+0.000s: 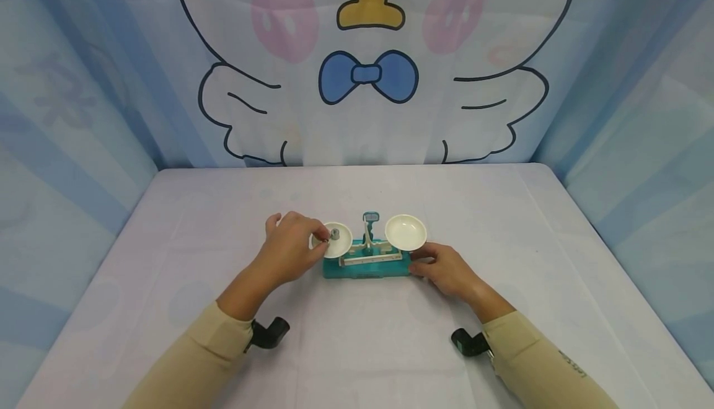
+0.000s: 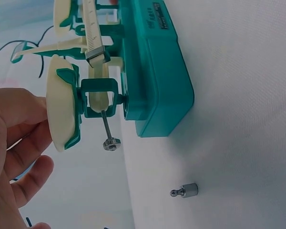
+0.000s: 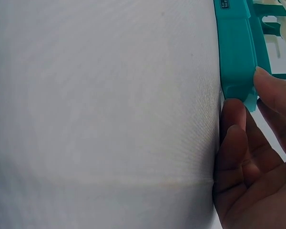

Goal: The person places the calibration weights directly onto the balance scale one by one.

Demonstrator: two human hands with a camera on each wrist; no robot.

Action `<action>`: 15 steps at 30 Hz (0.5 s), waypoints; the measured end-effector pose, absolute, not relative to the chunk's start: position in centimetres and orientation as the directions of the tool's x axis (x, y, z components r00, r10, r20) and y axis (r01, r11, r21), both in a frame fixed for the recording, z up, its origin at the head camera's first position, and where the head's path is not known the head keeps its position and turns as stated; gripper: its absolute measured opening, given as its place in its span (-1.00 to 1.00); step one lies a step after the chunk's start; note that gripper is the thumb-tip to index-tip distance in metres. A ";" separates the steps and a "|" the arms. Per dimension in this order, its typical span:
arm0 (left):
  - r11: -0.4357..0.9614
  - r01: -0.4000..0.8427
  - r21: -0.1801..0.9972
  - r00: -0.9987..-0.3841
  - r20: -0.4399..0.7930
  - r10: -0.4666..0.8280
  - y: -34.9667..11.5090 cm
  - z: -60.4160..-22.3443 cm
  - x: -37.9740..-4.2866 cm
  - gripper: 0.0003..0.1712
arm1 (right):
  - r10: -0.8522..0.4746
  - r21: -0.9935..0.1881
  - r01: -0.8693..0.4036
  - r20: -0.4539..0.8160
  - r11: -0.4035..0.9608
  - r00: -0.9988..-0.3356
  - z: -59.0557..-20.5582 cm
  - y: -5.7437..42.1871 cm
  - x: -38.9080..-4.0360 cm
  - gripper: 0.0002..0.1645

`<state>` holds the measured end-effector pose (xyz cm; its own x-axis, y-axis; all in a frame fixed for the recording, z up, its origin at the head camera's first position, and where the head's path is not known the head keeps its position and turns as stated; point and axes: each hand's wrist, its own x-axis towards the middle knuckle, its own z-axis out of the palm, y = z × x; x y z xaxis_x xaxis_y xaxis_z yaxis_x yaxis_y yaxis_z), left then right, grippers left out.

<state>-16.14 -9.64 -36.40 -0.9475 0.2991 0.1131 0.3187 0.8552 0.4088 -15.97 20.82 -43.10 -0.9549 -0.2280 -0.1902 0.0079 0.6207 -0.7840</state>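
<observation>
A small teal balance scale (image 1: pixel 368 266) stands on the table with two cream pans. My left hand (image 1: pixel 290 245) is at the left pan (image 1: pixel 343 249), its thumb and forefinger pinching what looks like a small metal weight; the left wrist view hides the fingertips behind the pan (image 2: pixel 62 105). Beside them, a silvery weight (image 1: pixel 334 233) sits in that pan. My right hand (image 1: pixel 446 269) grips the right end of the base, thumb (image 3: pixel 276 93) against its upper edge and fingers at its end. The right pan (image 1: pixel 406 233) holds nothing visible.
Another metal weight (image 2: pixel 188 190) stands on the table near the scale's left end. From the beam sticks a screw with a knurled nut (image 2: pixel 111 144). A white cloth covers the table (image 1: pixel 362 347); a printed curtain (image 1: pixel 368 130) hangs behind it.
</observation>
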 end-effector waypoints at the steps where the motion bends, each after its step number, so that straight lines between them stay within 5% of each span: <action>1: 0.856 0.318 0.407 -0.948 0.116 0.297 -9.6 -36.4 -16.1 -0.93 | -0.228 -0.783 0.008 -0.191 0.622 -0.955 -43.1 20.8 -16.0 -0.52; 15: 0.864 0.309 0.398 -0.951 0.122 0.283 -9.9 -36.5 -16.2 -0.92 | -0.225 -0.786 0.014 -0.193 0.618 -0.955 -43.2 20.9 -16.1 -0.52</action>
<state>-16.19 -9.86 -36.48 -0.9512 0.2834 0.1222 0.3086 0.8638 0.3984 -16.07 20.86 -43.21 -0.9551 -0.2247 -0.1930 0.0135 0.6178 -0.7862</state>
